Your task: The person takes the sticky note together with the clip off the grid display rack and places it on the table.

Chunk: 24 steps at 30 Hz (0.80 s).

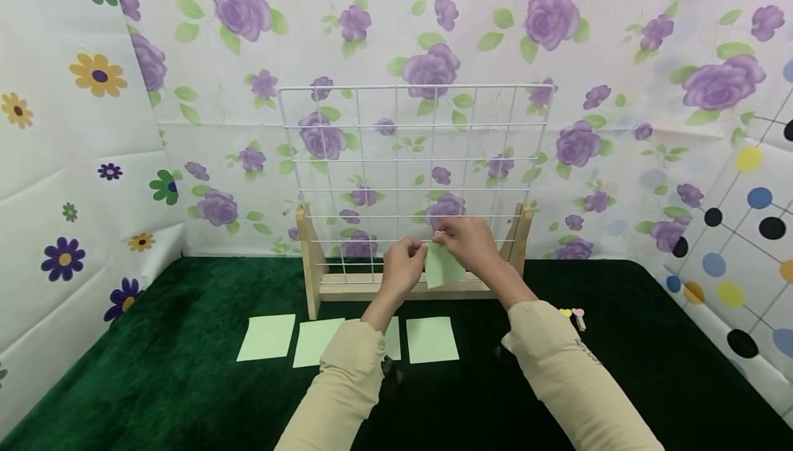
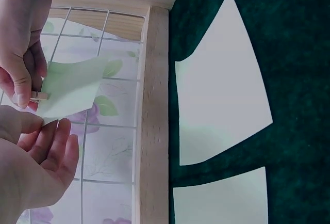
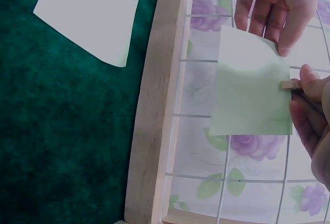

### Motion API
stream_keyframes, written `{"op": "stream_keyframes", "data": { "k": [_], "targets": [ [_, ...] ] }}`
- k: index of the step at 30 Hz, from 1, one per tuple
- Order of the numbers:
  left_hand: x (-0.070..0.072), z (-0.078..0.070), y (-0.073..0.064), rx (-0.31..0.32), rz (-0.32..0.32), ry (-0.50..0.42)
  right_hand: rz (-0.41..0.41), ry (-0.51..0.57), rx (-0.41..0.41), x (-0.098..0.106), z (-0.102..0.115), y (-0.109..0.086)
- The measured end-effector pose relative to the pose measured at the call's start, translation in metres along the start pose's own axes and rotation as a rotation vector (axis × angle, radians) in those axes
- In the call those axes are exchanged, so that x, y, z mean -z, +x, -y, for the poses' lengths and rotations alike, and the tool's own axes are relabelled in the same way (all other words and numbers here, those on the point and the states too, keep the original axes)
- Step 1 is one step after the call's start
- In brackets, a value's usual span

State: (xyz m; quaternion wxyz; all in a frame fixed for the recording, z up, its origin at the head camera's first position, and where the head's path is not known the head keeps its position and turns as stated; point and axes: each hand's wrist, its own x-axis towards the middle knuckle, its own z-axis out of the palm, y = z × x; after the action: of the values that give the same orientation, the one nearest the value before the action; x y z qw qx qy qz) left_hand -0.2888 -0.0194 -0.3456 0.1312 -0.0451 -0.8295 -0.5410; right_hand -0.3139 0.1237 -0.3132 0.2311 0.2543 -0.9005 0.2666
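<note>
My left hand (image 1: pixel 403 266) pinches the upper left corner of a pale green paper sheet (image 1: pixel 443 269) between thumb and fingers. At the sheet's top edge my right hand (image 1: pixel 472 243) pinches a small wooden clothespin (image 3: pixel 290 85), whose tip overlaps the paper. The sheet hangs against the lower part of a white wire grid (image 1: pixel 396 160), held upright by a wooden stand (image 1: pixel 353 291). In the left wrist view, the clothespin (image 2: pixel 39 96) is partly covered by the right fingers. Whether it also grips a wire cannot be made out.
Several more green sheets (image 1: pixel 432 339) lie in a row on the dark green cloth (image 1: pixel 155 361) before the stand; my left forearm partly covers some. Right of the right sleeve lie small clips with yellow (image 1: pixel 566 313) and pink (image 1: pixel 579 313) hearts. A flowered backdrop (image 1: pixel 619 182) stands behind.
</note>
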Motion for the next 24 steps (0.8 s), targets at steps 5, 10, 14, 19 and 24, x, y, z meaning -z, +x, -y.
{"op": "stream_keyframes", "data": {
  "k": [5, 10, 14, 19, 24],
  "targets": [
    [0.000, 0.003, -0.002, -0.006, 0.011, 0.014, -0.019, 0.047, -0.041, 0.005, 0.000, -0.001],
    [0.003, 0.008, -0.005, 0.006, 0.017, -0.013, -0.014, 0.113, -0.034, 0.011, 0.001, -0.001],
    [0.006, 0.013, -0.007, 0.001, -0.004, -0.027, 0.022, 0.128, -0.046, 0.014, 0.001, -0.004],
    [0.008, 0.021, -0.009, 0.035, -0.032, -0.054, 0.056, 0.135, -0.057, 0.018, 0.001, -0.009],
    [0.011, 0.024, -0.013, 0.066, -0.025, -0.064, 0.096, 0.228, -0.122, 0.020, -0.005, -0.017]
  ]
}}
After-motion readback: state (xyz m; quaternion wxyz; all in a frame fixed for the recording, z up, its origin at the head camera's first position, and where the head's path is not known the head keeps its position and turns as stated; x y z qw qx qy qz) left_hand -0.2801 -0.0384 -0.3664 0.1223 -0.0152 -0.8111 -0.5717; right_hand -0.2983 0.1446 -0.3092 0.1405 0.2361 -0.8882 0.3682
